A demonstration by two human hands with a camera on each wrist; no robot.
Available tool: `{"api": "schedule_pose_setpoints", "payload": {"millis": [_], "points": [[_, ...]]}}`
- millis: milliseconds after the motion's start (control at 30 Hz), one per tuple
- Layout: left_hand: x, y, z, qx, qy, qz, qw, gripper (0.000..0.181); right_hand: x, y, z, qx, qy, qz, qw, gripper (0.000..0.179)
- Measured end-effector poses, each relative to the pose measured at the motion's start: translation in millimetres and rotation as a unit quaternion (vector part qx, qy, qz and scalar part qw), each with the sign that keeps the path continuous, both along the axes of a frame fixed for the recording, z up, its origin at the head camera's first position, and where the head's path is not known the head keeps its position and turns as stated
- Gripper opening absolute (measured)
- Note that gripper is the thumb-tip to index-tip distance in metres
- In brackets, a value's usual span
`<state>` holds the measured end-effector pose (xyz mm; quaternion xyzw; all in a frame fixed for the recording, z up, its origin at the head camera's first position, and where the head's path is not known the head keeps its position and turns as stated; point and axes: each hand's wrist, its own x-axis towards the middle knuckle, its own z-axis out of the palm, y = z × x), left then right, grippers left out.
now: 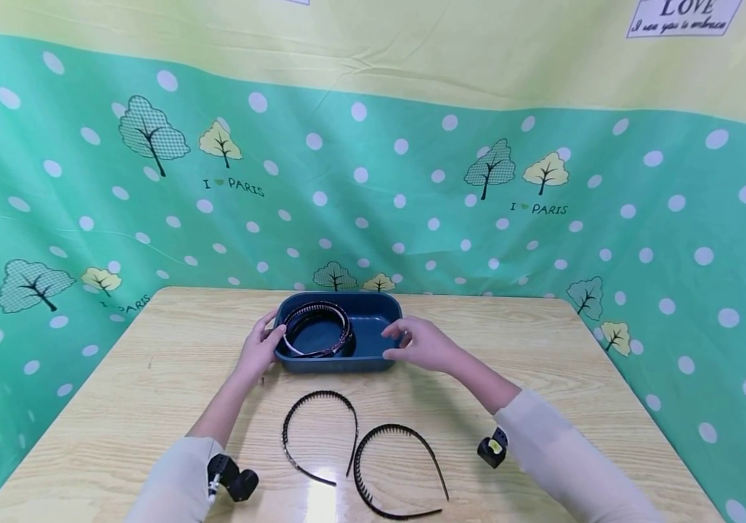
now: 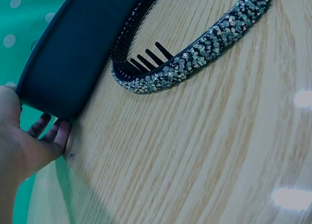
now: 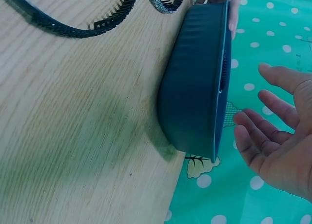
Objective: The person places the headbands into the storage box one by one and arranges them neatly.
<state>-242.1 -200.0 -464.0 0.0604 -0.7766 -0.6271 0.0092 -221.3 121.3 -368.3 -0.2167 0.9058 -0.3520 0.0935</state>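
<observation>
A dark blue oblong bin [image 1: 336, 366] stands toward the back of the table. Several dark toothed headbands [image 1: 349, 335] lie gathered in its left half. My left hand [image 1: 260, 350] grips the bin's left end, thumb at the rim and fingers against the outer wall, as the left wrist view shows. At the right end, my right hand [image 1: 423, 344] hovers with spread, loosely bent fingers that hold nothing; the right wrist view shows it apart from the bin. Nearer on the table lie a headband with sparkling stones [image 2: 195, 55] and a plain black toothed headband [image 1: 357, 476].
The light wood-grain table [image 1: 529, 378] reaches back to a green dotted cloth [image 1: 320, 225] with printed trees. That cloth also hangs along both sides. A small black camera [image 1: 240, 483] sits at the left wrist, another [image 1: 492, 449] at the right.
</observation>
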Motion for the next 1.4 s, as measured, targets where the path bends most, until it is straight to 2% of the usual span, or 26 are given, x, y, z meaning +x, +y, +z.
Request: {"api": "schedule_pose_setpoints", "payload": {"millis": [267, 800, 1000, 1200, 1400], "points": [[0.3, -0.3, 0.8, -0.001, 0.002, 0.001, 1.0000, 0.054, 4.7, 3, -1.4, 0.015, 0.004, 0.021, 0.9997, 0.031], [0.3, 0.1, 1.3, -0.005, 0.002, 0.001, 1.0000, 0.053, 13.4, 6, -6.9, 0.014, -0.002, 0.051, 0.9986, 0.032], [0.1, 0.6, -0.7, 0.011, 0.017, -0.005, 0.9998, 0.055, 15.7, 6, -11.0, 0.020, 0.001, 0.067, 0.9975, 0.032], [0.2, 0.4, -1.7, 0.018, 0.014, -0.003, 0.9997, 0.054, 19.9, 7, -17.9, 0.025, 0.003, 0.085, 0.9960, 0.028], [-0.1, 0.3, -1.5, 0.018, 0.012, -0.003, 0.9998, 0.053, 25.5, 6, -31.4, 0.039, -0.003, 0.094, 0.9948, 0.024]]}}
